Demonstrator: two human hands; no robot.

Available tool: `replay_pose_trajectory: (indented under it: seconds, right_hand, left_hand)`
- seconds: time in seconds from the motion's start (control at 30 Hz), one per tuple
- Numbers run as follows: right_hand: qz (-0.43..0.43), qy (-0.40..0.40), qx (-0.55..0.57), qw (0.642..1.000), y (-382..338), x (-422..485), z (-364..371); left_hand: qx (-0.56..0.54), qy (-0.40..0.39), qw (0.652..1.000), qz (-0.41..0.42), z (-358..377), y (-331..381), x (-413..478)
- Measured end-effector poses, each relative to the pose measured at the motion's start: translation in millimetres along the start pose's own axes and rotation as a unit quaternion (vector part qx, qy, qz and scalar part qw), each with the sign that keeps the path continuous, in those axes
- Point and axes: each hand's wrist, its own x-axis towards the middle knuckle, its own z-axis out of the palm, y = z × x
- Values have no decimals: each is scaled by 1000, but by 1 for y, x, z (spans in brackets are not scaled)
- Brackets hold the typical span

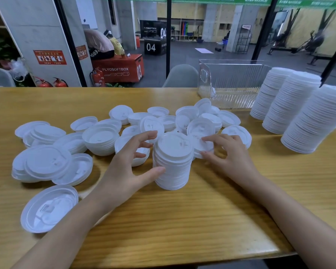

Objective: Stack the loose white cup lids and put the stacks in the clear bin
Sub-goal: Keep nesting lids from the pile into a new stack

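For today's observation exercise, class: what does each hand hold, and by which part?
The left hand cups the short stack by its side, thumb low. The right hand pinches a loose lid by its rim.

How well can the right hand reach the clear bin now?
Probably yes: the right hand, pinching a lid, has only low scattered lids between it and the open-topped clear bin; tall stacks stand aside; the left hand holds the short stack.
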Motion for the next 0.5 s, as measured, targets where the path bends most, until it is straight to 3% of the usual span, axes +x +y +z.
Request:
replay_pose_trajectory:
  seconds: [0.3,0.5]
  right_hand:
    - [31,46,200,978,-22,3,-22]
    - [-67,-41,200,977,-61,2,-35]
  left_hand:
    - [-5,4,1000,0,-2,-1,-1]
    - [-3,10,1000,-1,-2,-1,-1]
